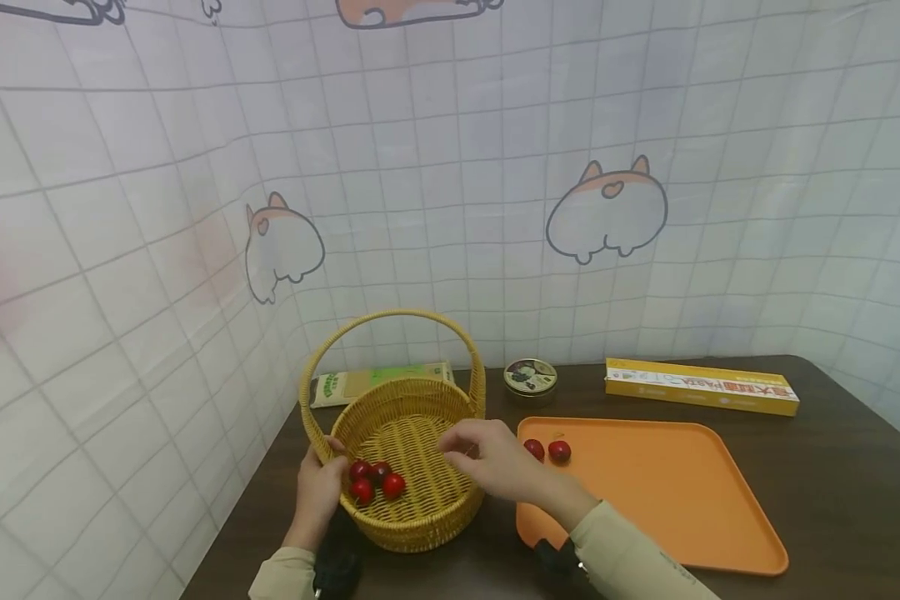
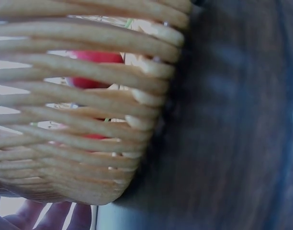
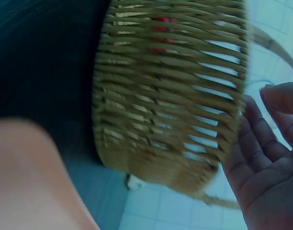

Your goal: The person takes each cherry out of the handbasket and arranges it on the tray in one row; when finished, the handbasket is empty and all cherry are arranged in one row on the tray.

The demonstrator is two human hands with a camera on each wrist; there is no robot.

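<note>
Four red cherries [image 1: 380, 472] lie bunched on the floor of a woven basket [image 1: 420, 534], just beside the left hand [image 1: 319, 488], which is clamped on the basket's side where the tall handle [image 1: 390, 313] meets the rim. From where I stand, the right hand [image 1: 498, 458] hangs by the basket's opposite rim, fingers loosely bent, thumb and forefinger apart, with no fruit that I can see between them; whether it touches the weave I can't tell. I'd judge the cherries light, firm but easily bruised, and slick enough to roll, so best taken by the stem or in a soft pinch around the middle. The basket looks light and springy-stiff, easily steadied at the rim or lifted by the handle's crown. Just beyond the right hand, two more cherries [image 1: 559, 452] sit on an orange tray [image 1: 660, 492], one partly hidden by that hand. Farther from both hands, along the back of the dark counter [image 1: 847, 467], are a flat packet [image 1: 382, 381] behind the basket, a round tin [image 1: 530, 377] and a long yellow box [image 1: 701, 387].
</note>
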